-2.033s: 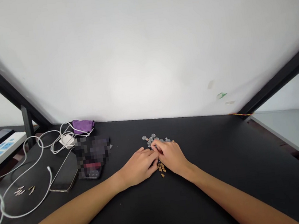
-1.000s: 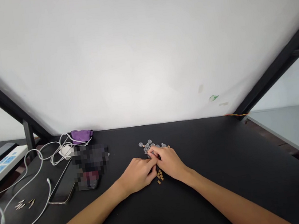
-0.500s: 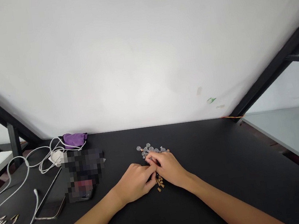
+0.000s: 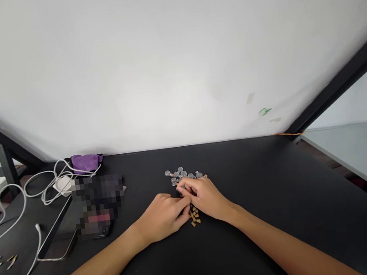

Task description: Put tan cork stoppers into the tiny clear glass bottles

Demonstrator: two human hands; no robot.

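Observation:
My left hand (image 4: 166,215) and my right hand (image 4: 208,198) meet over the middle of the black table, thumbs and forefingers pinched close together. Whatever is between the fingers is too small and too covered to name. Just beyond my right hand's fingers lies a cluster of small clear glass-like bottles (image 4: 183,174), some with light brown bits at their necks. Several small tan cork stoppers (image 4: 194,216) are scattered below the fingertips, between the two hands. Part of both groups is hidden under my right hand.
To the left lie a phone-like dark slab (image 4: 56,235), blurred dark items (image 4: 99,205), a white cable (image 4: 39,246), a charger (image 4: 63,185) and a purple cloth (image 4: 86,163). Small metallic-looking pieces (image 4: 12,260) sit at far left. A white wall (image 4: 167,67) rises behind the black table (image 4: 260,181).
The view has tilted slightly, so the table appears a little higher in the picture. Both hands stay together at the same spot, with small finger shifts.

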